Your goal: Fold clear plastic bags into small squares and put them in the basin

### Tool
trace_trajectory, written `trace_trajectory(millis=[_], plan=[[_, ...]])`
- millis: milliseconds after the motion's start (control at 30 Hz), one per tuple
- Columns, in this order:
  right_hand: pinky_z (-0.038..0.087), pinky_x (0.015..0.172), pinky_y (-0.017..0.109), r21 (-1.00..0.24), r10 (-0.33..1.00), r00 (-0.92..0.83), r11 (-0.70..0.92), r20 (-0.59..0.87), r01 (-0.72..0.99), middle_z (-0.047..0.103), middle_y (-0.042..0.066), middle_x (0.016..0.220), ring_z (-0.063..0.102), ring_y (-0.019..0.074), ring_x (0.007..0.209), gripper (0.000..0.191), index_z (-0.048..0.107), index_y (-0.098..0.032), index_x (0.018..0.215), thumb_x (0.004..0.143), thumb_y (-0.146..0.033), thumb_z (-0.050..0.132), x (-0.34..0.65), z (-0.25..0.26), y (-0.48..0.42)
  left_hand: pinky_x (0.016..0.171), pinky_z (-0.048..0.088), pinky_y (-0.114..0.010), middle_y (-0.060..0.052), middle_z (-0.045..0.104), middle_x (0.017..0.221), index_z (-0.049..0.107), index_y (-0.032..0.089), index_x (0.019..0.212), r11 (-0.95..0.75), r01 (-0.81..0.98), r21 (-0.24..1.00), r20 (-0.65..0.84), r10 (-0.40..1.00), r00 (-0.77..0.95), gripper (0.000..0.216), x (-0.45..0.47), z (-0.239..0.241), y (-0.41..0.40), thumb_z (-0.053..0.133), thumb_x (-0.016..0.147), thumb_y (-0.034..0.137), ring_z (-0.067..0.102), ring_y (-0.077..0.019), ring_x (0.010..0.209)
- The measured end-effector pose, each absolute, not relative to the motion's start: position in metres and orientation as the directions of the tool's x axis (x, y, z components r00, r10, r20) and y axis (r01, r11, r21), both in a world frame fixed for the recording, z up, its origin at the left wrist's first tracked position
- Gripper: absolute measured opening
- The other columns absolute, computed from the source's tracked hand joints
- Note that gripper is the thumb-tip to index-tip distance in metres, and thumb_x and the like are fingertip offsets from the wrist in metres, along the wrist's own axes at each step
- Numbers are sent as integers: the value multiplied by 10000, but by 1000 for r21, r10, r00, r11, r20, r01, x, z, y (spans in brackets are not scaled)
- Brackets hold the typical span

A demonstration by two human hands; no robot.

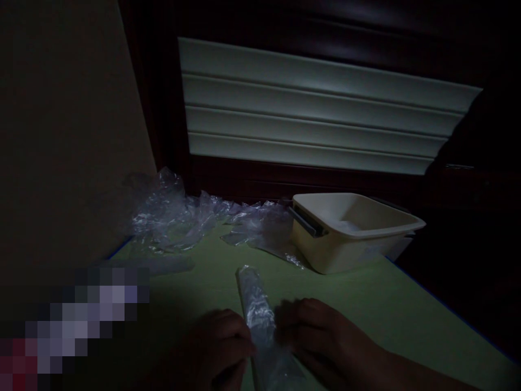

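Observation:
The scene is very dark. A long roll wrapped in clear plastic film (pixel 257 308) lies on a green table (pixel 366 304), pointing away from me. My left hand (pixel 217 339) has its fingers curled against the roll's left side. My right hand (pixel 321 336) presses against its right side with fingers bent around the film. Both hands hold the roll near its close end, which runs out of the bottom of the view.
A cream plastic tub (pixel 350 231) with a dark handle stands at the back right of the table. Crumpled clear plastic sheets (pixel 179 217) lie along the back edge by the wall. White slatted blinds (pixel 313 108) hang behind. A blurred patch covers the lower left.

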State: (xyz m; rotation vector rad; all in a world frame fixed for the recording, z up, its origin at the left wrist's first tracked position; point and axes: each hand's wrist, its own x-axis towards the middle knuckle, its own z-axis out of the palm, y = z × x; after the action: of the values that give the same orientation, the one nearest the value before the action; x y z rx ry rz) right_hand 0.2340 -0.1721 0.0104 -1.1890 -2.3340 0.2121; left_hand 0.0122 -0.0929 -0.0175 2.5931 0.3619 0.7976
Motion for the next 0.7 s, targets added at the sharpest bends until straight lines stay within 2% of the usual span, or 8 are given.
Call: trace_trajectory(millis=[100,200,300,400,467,567,700], plan=[[503,736,251,-538,832,-397,554,387,636,677,52,822,628,145,797,206,633,-196,863,927,-198,437,230,9,-172,704,489,-231,-8,656,893,609,232,946,-881,115,460,509,367,779,279,14,-21,-90,530,755,44,609,-151,798],[502,747,257,-611,832,-369,554,413,565,670,58,837,621,145,813,155,615,-190,891,875,-143,468,229,4,-172,683,474,-208,10,661,855,618,224,873,-891,141,432,448,348,823,235,15,-19,-89,545,752,35,609,-139,776],[488,824,304,-629,833,-372,554,411,546,649,104,1005,597,175,966,280,592,-188,1041,812,-78,473,231,0,-173,666,449,-178,23,651,808,605,201,783,-899,181,399,391,346,853,220,15,-15,-90,539,730,-2,596,-123,749],[465,868,334,-625,848,-400,528,348,575,626,118,1080,568,200,1038,313,577,-188,1110,802,-137,556,233,1,-175,660,445,-174,25,645,829,600,203,780,-884,213,416,394,386,834,217,15,-13,-92,543,718,3,596,-122,760],[461,845,329,-600,834,-432,549,343,582,649,104,1040,575,201,1010,269,592,-194,1087,818,-212,597,233,1,-174,653,448,-178,24,646,833,601,207,787,-878,195,437,431,394,812,213,15,-14,-92,535,718,17,600,-122,757],[450,783,308,-556,791,-469,611,394,564,683,79,963,599,181,923,156,621,-204,999,874,-270,554,232,-1,-171,663,459,-196,20,657,800,602,205,809,-889,124,441,518,365,774,227,16,-17,-92,498,719,23,603,-124,739],[438,701,285,-573,796,-427,605,429,553,691,64,843,614,162,801,105,633,-188,883,867,-230,538,227,-3,-172,673,466,-223,14,657,746,592,199,794,-898,94,431,565,349,747,205,19,-19,-94,479,735,39,596,-130,709]])
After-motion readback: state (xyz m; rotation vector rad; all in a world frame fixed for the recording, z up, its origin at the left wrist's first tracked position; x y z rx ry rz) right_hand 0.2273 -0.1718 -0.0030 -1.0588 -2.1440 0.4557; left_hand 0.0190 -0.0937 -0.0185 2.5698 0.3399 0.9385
